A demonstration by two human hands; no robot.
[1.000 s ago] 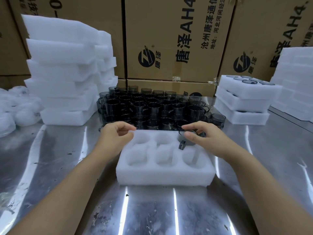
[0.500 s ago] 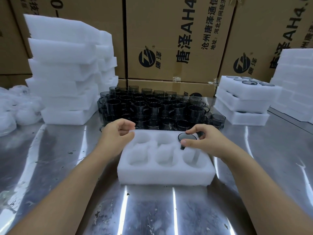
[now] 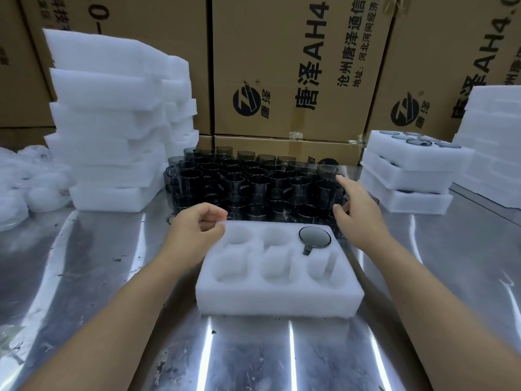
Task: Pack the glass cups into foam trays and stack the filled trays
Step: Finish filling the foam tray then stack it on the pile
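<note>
At the far-left corner of the tray (image 3: 282,301), the left hand (image 3: 194,231) pinches the foam with curled fingers. The right hand (image 3: 358,210) hovers open and empty over the loose cups (image 3: 253,182). One cup (image 3: 314,236) sits in the far-right pocket. Filled trays (image 3: 408,167) are stacked at right.
</note>
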